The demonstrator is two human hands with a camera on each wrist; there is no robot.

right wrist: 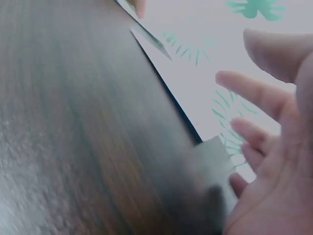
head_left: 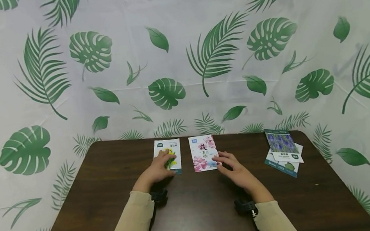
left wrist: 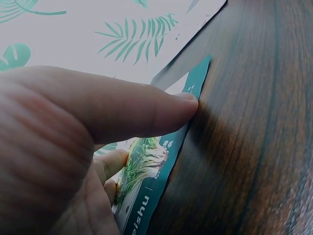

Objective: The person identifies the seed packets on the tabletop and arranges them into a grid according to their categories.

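Two seed packets lie side by side at the far middle of a dark wooden table [head_left: 199, 220]. The left packet [head_left: 168, 154] is white with yellow flowers and a teal edge. My left hand [head_left: 163, 165] rests on it with straight fingers. In the left wrist view the thumb [left wrist: 146, 105] touches the teal edge of this packet [left wrist: 154, 169] while the fingers lie on its face. The right packet [head_left: 204, 153] shows pink flowers. My right hand [head_left: 227, 163] hovers at its right edge with spread, relaxed fingers [right wrist: 244, 88], holding nothing; that view is blurred.
A small stack of packets [head_left: 283, 150], the top one with purple flowers, lies near the table's right edge. A white sheet printed with green leaves [head_left: 176, 53] closes off the back and both sides.
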